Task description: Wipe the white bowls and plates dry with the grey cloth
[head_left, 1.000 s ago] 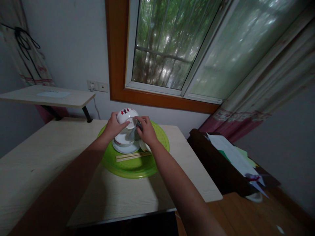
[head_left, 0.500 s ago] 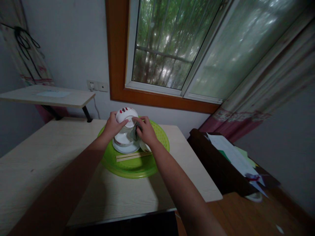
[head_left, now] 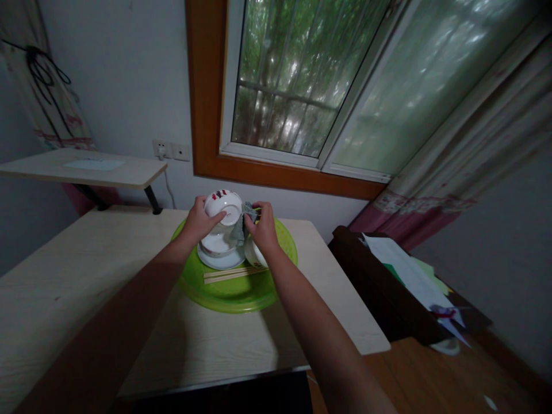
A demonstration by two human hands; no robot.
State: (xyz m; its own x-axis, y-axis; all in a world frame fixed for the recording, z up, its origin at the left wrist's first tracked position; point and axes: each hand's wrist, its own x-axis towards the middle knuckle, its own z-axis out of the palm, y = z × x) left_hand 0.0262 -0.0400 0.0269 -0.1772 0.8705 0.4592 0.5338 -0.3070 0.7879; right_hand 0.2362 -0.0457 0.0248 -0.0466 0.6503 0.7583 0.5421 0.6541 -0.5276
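My left hand grips a white bowl with red and dark marks near its rim, tipped so its underside faces me. In my right hand is a grey-green cloth, bunched in the fingers just right of that bowl. Below, more white dishes are stacked on a round green tray. Another white bowl lies partly hidden behind my right wrist. Several light wooden chopsticks rest on the tray in front of the dishes.
The tray is on a pale wooden table. A small raised shelf with a sheet on it stands at the left. A window is behind the table. To the right, a dark brown piece of furniture has papers on it.
My right hand has moved right, off the bowl's base, with the cloth, which now shows more. The left hand keeps its grip on the bowl, almost unmoved.
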